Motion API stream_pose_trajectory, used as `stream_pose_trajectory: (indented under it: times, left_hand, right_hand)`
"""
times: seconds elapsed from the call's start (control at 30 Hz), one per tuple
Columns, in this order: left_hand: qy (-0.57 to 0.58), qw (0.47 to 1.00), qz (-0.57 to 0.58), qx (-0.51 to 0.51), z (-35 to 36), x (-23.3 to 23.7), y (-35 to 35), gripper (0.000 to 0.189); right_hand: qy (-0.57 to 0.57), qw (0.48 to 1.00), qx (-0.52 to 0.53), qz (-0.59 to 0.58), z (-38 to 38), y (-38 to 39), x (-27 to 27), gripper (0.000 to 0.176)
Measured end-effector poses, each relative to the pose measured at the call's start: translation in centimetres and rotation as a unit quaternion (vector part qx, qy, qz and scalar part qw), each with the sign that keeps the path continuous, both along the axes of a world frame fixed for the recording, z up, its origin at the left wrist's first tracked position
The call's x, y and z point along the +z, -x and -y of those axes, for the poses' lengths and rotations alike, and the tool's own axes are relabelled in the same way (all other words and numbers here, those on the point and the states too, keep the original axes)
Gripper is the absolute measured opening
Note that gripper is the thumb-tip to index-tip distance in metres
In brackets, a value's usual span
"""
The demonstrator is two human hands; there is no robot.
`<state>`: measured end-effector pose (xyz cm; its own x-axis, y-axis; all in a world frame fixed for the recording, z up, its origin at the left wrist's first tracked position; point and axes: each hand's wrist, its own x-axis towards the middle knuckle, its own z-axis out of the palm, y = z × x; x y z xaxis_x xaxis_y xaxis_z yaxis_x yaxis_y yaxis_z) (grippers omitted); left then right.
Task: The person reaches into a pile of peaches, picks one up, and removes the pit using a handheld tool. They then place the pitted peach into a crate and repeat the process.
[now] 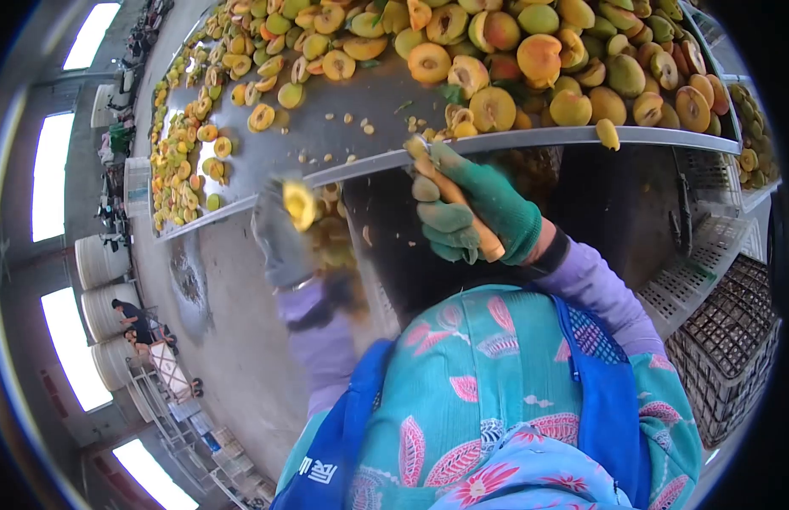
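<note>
My right hand (479, 208), in a green and grey glove, is closed around the wooden handle of a small tool (462, 200). The tool's tip is near the metal table's edge. My left hand (279, 234), in a grey glove and smeared by motion, has a yellow halved fruit (300, 206) at its fingers, cut face showing. Both hands are at the near rim of the metal table (496, 141). Many whole and halved yellow-orange fruits (492, 109) lie piled on the table, with small loose pits (367, 129) scattered on the metal.
Below the left hand, blurred fruit (335, 246) shows beneath the table edge. White perforated crates (692, 263) and a dark mesh crate (726, 340) stand at the right. Two people (132, 323) are far off at the left, near large white tubs (101, 262).
</note>
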<state>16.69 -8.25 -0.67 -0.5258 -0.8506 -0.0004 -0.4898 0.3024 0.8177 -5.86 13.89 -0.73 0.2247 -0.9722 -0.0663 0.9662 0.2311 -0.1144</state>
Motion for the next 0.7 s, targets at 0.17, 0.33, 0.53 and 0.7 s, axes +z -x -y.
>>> stream_pose_trajectory:
  times: [0.17, 0.33, 0.53, 0.7]
  left_hand:
    - [0.044, 0.994, 0.092, 0.037, -0.8, 4.2, 9.3, 0.038]
    - [0.265, 0.92, 0.234, -0.168, -1.6, -2.6, 26.0, 0.06]
    - [-0.127, 0.972, 0.049, -0.19, -2.8, 1.9, 21.4, 0.043]
    - [0.071, 0.958, -0.116, -0.252, -5.0, -1.4, 16.3, 0.04]
  right_hand:
    - [-0.218, 0.964, -0.066, -0.133, -0.4, 0.4, -1.1, 0.038]
    - [-0.245, 0.904, -0.212, -0.279, 0.0, 1.6, -1.3, 0.037]
    - [-0.175, 0.622, -0.302, -0.701, 2.1, 3.9, -2.2, 0.042]
    - [-0.135, 0.58, -0.22, -0.773, 2.5, 1.9, -1.1, 0.042]
